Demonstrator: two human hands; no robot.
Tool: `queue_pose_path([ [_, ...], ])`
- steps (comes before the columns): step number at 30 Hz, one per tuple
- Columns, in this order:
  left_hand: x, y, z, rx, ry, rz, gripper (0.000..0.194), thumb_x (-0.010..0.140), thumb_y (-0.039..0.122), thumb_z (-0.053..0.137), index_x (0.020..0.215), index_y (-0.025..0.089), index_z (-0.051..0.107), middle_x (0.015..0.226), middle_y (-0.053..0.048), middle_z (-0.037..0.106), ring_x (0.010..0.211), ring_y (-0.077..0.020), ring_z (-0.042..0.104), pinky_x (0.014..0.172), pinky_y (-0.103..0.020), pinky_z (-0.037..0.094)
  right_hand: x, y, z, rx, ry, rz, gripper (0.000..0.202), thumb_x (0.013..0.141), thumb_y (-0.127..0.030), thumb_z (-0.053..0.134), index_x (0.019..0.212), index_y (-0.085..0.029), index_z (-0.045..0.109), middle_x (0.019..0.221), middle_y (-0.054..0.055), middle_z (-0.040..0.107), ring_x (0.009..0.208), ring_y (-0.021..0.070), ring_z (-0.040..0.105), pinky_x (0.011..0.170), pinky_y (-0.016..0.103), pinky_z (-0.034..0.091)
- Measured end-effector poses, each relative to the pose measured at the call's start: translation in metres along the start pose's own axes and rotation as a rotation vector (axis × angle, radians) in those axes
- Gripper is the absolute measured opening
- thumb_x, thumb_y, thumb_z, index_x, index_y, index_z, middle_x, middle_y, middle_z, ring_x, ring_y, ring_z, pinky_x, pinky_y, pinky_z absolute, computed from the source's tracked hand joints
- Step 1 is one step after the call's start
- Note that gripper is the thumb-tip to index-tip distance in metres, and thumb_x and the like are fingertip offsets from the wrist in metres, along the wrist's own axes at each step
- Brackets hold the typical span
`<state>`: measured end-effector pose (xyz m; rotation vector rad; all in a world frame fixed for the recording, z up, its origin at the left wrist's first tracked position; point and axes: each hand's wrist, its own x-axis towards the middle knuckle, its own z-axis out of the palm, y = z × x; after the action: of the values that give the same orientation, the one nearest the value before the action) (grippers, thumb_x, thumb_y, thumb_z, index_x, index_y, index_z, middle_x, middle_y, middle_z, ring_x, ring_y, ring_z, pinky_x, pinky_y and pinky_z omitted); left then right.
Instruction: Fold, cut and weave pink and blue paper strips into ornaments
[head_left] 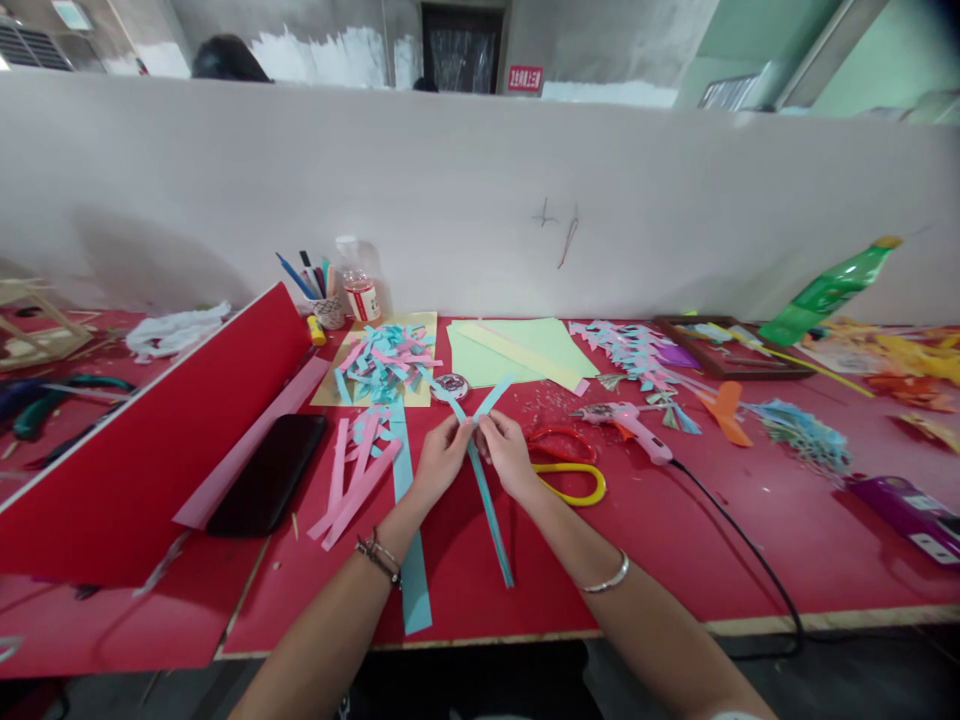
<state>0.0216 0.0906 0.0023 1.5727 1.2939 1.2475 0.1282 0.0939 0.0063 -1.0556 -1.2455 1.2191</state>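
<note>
Blue strip (pixel 489 505) lay over red bench (pixel 540 605), looked light, soft, easily creased, best taken near the fold; left hand (pixel 445 452) and right hand (pixel 505 452) both had fingertips pinched on its upper part.

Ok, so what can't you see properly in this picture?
In the head view:
- Scissors: blades hidden by the right hand.
- Green bottle: label too blurred to read.
- Purple box: cut off by the right edge.
- Table: part hidden behind the red board.

Both forearms angled inward, left hand (pixel 448 452) and right hand (pixel 508 450) pinching closely together.
</note>
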Motion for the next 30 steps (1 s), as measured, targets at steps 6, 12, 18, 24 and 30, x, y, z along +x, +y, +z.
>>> queue_pose_path([
  [6, -0.0018, -0.0003, 0.0004, 0.059, 0.012, 0.031, 0.033, 0.079, 0.04, 0.04, 0.055, 0.017, 0.044, 0.049, 0.004, 0.042, 0.048, -0.0096, 0.037, 0.046, -0.021, 0.026, 0.0006, 0.0019, -0.0003, -0.016, -0.07, 0.005, 0.032, 0.075, -0.041, 0.046, 0.053, -0.02, 0.036, 0.04, -0.008, 0.034, 0.035, 0.0063, 0.033, 0.036, 0.02, 0.025],
  [12, -0.0018, -0.0006, -0.002, 0.077, 0.085, 0.032, 0.034, 0.08, 0.041, 0.038, 0.056, 0.017, 0.039, 0.05, 0.005, 0.038, 0.048, -0.0087, 0.035, 0.045, -0.021, 0.024, -0.0025, 0.0019, 0.0019, -0.03, -0.113, 0.012, 0.028, 0.074, -0.039, 0.047, 0.055, -0.019, 0.041, 0.041, -0.008, 0.037, 0.036, 0.0063, 0.034, 0.037, 0.02, 0.026],
  [18, -0.0006, -0.001, -0.0025, 0.05, 0.116, 0.015, 0.033, 0.084, 0.039, 0.031, 0.059, 0.018, 0.035, 0.052, 0.006, 0.033, 0.048, -0.008, 0.032, 0.045, -0.02, 0.025, -0.0032, -0.0018, 0.0014, -0.024, -0.033, 0.02, 0.029, 0.073, -0.036, 0.047, 0.052, -0.02, 0.037, 0.04, -0.008, 0.035, 0.035, 0.0058, 0.032, 0.036, 0.02, 0.025],
  [24, -0.0008, -0.0012, 0.0005, 0.064, -0.01, 0.035, 0.03, 0.081, 0.037, 0.038, 0.06, 0.016, 0.042, 0.052, 0.005, 0.039, 0.049, -0.0085, 0.036, 0.046, -0.02, 0.027, -0.0012, -0.0009, 0.0008, 0.001, -0.001, 0.008, 0.031, 0.077, -0.039, 0.042, 0.053, -0.02, 0.036, 0.041, -0.008, 0.035, 0.035, 0.0057, 0.032, 0.036, 0.02, 0.025],
  [30, -0.0009, -0.0019, -0.0018, 0.081, 0.052, 0.041, 0.033, 0.081, 0.038, 0.038, 0.055, 0.017, 0.036, 0.049, 0.006, 0.035, 0.047, -0.008, 0.032, 0.044, -0.02, 0.022, -0.003, 0.0007, 0.0024, -0.015, -0.082, -0.019, 0.028, 0.073, -0.037, 0.05, 0.055, -0.019, 0.038, 0.043, -0.008, 0.034, 0.038, 0.0054, 0.033, 0.037, 0.02, 0.025],
])
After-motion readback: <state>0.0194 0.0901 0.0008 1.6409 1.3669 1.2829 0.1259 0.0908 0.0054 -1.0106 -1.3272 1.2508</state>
